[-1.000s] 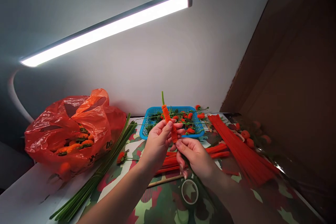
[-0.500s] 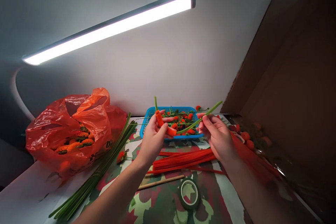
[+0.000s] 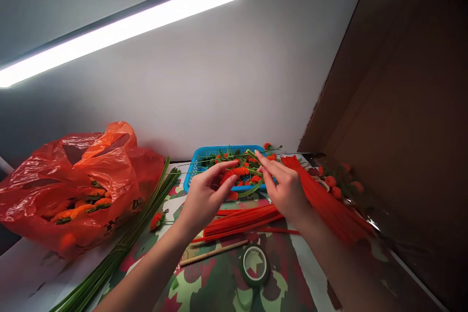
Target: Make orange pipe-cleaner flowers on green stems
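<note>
Blue basket (image 3: 197, 165): moulded plastic mesh, slightly glossy. Orange bag (image 3: 73, 180): thin crinkled plastic film, shiny. Red stems (image 3: 241, 219) and coiled orange piece (image 3: 236, 173): fuzzy chenille pile, matt. Green stalks (image 3: 127, 243): smooth, faint sheen. Stick (image 3: 214, 253): bare pale wood. Tape roll (image 3: 255, 265): glossy. Tabletop (image 3: 219, 287) cover: camouflage print, smooth. Panel (image 3: 402, 107), right: matt brown cardboard.
</note>
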{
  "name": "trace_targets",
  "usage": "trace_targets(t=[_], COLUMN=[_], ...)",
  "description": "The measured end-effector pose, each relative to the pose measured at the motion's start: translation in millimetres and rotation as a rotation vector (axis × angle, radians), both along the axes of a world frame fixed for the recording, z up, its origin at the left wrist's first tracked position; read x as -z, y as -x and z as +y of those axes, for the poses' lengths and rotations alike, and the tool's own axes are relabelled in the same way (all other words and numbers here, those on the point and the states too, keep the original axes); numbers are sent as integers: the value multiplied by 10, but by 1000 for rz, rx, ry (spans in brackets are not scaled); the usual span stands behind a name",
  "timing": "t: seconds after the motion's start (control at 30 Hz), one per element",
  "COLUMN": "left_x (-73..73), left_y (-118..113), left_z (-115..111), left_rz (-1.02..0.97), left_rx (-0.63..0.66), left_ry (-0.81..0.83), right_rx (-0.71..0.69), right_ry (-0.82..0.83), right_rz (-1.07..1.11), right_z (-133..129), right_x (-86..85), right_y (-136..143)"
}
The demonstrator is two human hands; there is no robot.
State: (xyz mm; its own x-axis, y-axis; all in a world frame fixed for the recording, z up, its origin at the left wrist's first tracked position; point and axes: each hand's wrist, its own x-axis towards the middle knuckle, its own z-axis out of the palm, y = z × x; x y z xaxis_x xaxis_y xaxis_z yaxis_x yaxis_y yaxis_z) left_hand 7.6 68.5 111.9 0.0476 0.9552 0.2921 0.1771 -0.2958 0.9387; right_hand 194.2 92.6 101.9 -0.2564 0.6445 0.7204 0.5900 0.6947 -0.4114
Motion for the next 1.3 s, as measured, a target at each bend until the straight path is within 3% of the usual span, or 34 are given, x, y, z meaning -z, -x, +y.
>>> trace_targets(t=[0.57, 1.03, 1.2, 1.3], left_x=[62, 53, 61, 47], left_y=[86, 41, 36, 39], left_z=[73, 58, 44, 33], left_rz=[118, 145, 193, 169], left_rx=[-118, -79, 41, 26], left_ry=[-172, -206, -192, -170], right_rx=[-18, -42, -138, -124], right_ry=[32, 75, 143, 199], right_rz=[89, 64, 90, 150], right_z=[52, 2, -50, -79], right_x=[-34, -50, -64, -78], right_y=[-45, -20, 28, 74])
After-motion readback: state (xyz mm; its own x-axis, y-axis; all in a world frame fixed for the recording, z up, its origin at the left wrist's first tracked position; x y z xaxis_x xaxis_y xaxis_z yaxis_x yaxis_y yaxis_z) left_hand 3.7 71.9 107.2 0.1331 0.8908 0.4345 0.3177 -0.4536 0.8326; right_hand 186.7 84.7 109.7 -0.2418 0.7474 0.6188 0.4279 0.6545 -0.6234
